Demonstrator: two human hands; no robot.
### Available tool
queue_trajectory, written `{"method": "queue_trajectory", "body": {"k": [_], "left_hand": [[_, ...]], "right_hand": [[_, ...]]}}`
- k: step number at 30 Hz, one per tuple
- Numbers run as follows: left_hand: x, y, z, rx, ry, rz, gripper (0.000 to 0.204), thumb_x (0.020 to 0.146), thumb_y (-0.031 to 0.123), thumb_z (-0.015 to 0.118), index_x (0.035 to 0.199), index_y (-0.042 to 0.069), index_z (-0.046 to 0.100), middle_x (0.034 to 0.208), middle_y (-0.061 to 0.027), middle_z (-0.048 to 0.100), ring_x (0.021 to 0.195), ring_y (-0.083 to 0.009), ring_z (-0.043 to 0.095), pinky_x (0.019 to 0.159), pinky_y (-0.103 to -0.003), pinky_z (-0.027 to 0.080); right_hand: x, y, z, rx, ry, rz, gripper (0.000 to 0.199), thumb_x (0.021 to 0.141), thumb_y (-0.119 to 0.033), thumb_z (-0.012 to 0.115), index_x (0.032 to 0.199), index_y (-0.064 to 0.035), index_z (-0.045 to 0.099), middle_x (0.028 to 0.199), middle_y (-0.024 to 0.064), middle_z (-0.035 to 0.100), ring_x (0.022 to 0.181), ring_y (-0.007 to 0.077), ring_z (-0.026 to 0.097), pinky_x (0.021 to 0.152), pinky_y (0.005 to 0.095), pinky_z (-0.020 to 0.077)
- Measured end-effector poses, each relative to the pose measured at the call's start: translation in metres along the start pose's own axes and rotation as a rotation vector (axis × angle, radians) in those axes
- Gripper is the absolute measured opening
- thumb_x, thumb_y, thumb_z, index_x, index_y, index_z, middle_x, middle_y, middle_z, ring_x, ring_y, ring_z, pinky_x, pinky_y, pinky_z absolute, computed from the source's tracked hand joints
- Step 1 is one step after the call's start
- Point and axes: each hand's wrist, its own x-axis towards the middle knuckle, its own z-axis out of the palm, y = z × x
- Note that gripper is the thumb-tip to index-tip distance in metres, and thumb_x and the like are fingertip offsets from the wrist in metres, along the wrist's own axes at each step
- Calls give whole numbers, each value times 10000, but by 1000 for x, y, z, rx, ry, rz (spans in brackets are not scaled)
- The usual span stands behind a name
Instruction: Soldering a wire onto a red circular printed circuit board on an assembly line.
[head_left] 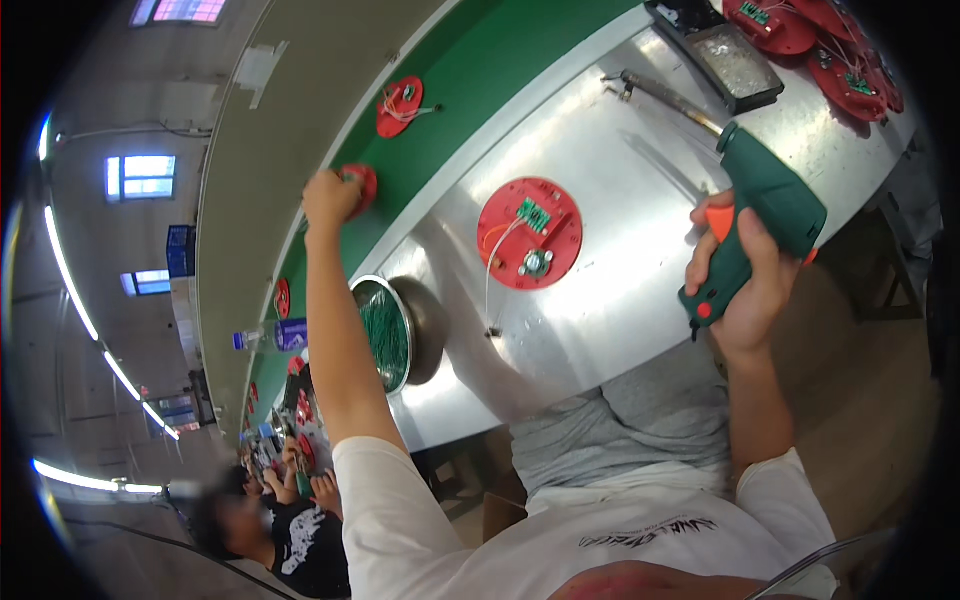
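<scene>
My right hand (750, 285) is closed round the grip of a dark green soldering gun (775, 190) with an orange trigger. The gun's long metal nozzle points up and left over the steel table. My left hand (333, 200) reaches far out to the green conveyor belt, its fingers closed on the edge of a red round disc (362, 188), which is partly hidden. Between my hands, another red disc (560, 245) lies flat on the table. It carries a small green circuit board (534, 214), a round metal part (537, 263) and white wires ending in a small connector (493, 332).
A metal bowl (408, 335) of green wires stands by my left forearm. On the belt (470, 75) lies another red disc (400, 105). A black tray (735, 65) and piled red discs (850, 80) sit far right. Another person (285, 540) works further left.
</scene>
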Motion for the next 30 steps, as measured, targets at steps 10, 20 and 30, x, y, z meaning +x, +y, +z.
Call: {"method": "queue_trajectory", "body": {"k": [10,20,30], "left_hand": [[117,122,35,-324,-51,-211,1082,734,869,531,1367,-8,556,1421,-265,506,1326,-443,472,1103,-526,356],[75,82,23,-1393,-186,15,283,868,129,773,1031,-88,693,893,-111,720,790,-157,685,696,-291,552],[-141,30,-81,-1581,-41,328,211,967,60,629,1143,-55,648,1012,-106,703,880,-133,669,778,-251,559]], "right_hand": [[-2,-2,-3,43,26,59,275,950,-142,570,1094,93,569,905,168,641,454,178,572,438,286,455],[1,-3,-5,47,12,39,234,941,-134,590,1059,68,586,880,135,637,468,159,568,433,283,449],[1,7,0,-25,-34,34,261,953,-194,585,1025,57,580,855,161,644,488,160,570,435,293,463]]}}
